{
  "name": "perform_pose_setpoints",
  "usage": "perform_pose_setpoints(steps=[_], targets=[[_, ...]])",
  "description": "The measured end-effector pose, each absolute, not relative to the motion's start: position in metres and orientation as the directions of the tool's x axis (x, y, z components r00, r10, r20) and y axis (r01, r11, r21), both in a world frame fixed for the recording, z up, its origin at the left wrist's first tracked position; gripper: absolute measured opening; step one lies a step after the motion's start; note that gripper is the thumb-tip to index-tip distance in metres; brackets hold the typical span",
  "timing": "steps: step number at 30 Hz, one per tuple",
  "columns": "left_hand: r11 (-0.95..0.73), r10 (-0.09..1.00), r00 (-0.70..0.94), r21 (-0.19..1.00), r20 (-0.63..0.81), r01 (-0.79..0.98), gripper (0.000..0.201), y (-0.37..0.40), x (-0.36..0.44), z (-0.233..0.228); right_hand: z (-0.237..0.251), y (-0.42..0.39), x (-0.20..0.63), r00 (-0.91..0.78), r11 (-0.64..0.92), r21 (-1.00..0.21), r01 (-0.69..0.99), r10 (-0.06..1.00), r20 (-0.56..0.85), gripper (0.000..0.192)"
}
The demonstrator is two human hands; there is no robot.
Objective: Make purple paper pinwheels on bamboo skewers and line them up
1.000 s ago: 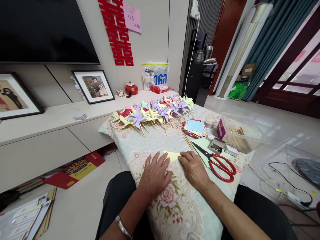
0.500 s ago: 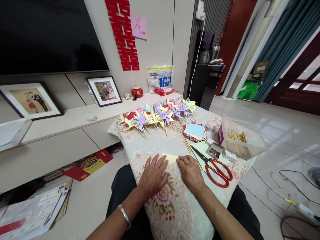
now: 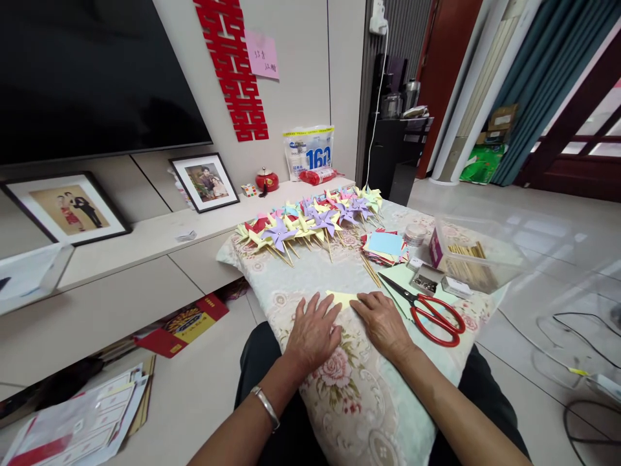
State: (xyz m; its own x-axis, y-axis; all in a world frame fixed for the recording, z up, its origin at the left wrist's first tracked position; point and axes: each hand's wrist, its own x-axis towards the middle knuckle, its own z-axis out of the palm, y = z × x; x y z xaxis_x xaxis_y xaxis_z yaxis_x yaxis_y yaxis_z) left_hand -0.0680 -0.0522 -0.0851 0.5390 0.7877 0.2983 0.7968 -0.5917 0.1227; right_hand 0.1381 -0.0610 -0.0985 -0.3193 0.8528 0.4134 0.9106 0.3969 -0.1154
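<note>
Clearly legible is the blue "160" on a white plastic bag (image 3: 309,151) that stands on the low cabinet (image 3: 145,236) against the wall; a pink note (image 3: 262,56) above it bears handwriting too small to read, beside a red double-happiness paper cutting (image 3: 231,66). The person's left hand (image 3: 313,331) lies flat with fingers spread on a floral cushion (image 3: 339,388) across the lap, its fingertips on the near edge of a pale yellow paper square (image 3: 342,299). The right hand (image 3: 383,322) also lies open and flat, fingers together, pressing the same sheet from the other side. Red-handled scissors (image 3: 429,312) lie just beside the right hand. Beyond them are a stack of coloured paper squares (image 3: 385,246), a small open box of pins (image 3: 424,282) and a clear plastic tub (image 3: 478,255) holding wooden sticks. A row of finished paper pinwheels (image 3: 310,220) on sticks lies along the far edge of the cushion. Two framed photographs (image 3: 206,182) lean on the cabinet under a dark television (image 3: 92,71).
</note>
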Motion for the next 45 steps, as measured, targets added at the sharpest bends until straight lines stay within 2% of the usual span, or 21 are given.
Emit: perform_pose_setpoints(steps=[12, 20, 26, 30, 33, 36, 39, 42, 45], targets=[[-0.588, 0.791, 0.532, 0.134, 0.301, 0.798, 0.042, -0.051, -0.069, -0.087, -0.098, -0.061, 0.136, -0.283, 0.354, -0.105, 0.929, 0.867, 0.410, 0.039], [-0.578, 0.786, 0.506, 0.131, 0.354, 0.806, 0.045, -0.049, -0.067, -0.094, -0.098, -0.063, 0.136, -0.255, 0.325, -0.063, 0.944, 0.836, 0.486, 0.034], [-0.587, 0.789, 0.505, 0.183, 0.351, 0.789, 0.047, -0.047, -0.070, -0.096, -0.098, -0.055, 0.136, -0.437, 0.480, 0.053, 0.876, 0.740, 0.511, 0.030], [-0.582, 0.798, 0.503, 0.206, 0.333, 0.787, 0.050, -0.046, -0.072, -0.097, -0.093, -0.041, 0.126, -0.582, 0.596, 0.120, 0.794, 0.687, 0.435, 0.026], [-0.580, 0.800, 0.495, 0.224, 0.339, 0.784, 0.053, -0.046, -0.073, -0.099, -0.088, -0.033, 0.119, -0.656, 0.663, 0.127, 0.738, 0.660, 0.367, 0.025], [-0.573, 0.800, 0.473, 0.239, 0.368, 0.784, 0.056, -0.046, -0.073, -0.102, -0.085, -0.029, 0.117, -0.685, 0.700, 0.095, 0.708, 0.647, 0.336, 0.025], [-0.576, 0.795, 0.450, 0.275, 0.408, 0.770, 0.058, -0.044, -0.074, -0.106, -0.085, -0.028, 0.120, -0.662, 0.707, 0.004, 0.708, 0.661, 0.355, 0.028], [-0.573, 0.799, 0.405, 0.359, 0.445, 0.736, 0.056, -0.040, -0.077, -0.109, -0.084, -0.030, 0.126, -0.560, 0.663, -0.154, 0.732, 0.715, 0.418, 0.034], [-0.525, 0.835, 0.302, 0.505, 0.459, 0.685, 0.054, -0.038, -0.082, -0.108, -0.080, -0.036, 0.128, -0.345, 0.551, -0.374, 0.746, 0.800, 0.491, 0.043]])
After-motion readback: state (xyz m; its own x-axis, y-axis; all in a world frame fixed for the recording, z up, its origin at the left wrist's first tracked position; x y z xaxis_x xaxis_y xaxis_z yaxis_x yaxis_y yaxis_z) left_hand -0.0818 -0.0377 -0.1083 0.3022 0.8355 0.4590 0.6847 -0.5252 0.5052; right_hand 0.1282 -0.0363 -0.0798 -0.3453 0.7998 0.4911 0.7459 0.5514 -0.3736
